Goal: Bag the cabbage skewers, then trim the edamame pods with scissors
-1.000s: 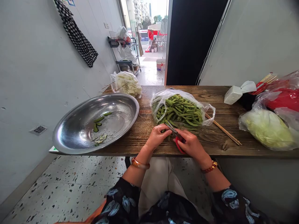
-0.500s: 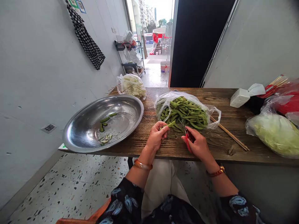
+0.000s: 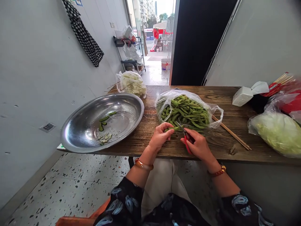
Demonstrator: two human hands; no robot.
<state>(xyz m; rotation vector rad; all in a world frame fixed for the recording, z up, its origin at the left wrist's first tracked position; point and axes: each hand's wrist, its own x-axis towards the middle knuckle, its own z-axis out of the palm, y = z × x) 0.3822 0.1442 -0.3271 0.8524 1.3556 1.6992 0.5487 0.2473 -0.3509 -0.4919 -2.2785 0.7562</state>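
Between the thumb and fingers of my left hand [image 3: 160,135] is a green soybean pod [image 3: 176,128], its far end pointing right. My right hand [image 3: 197,144] grips red-handled scissors [image 3: 186,142], whose blades are spread at that end of the pod. Just beyond both hands, a clear plastic bag [image 3: 217,121] lies open on the table, heaped with green pods [image 3: 188,110]. To the left stands a wide steel basin [image 3: 128,103]; several pods [image 3: 103,119] and small pale trimmings [image 3: 105,138] lie inside it.
Bamboo skewers [image 3: 232,135] lie on the wooden table [image 3: 150,146] right of the pod bag. Further right are a bag of pale green vegetable [image 3: 277,133] and a tissue pack [image 3: 242,96]. Behind the basin sits another bag of pale vegetable [image 3: 133,84]. The basin reaches the table's front edge.
The scissors have turned leftward, and their blades have come to the pod's end. My left hand has shifted slightly right with the pod. The whole view has tilted a little.
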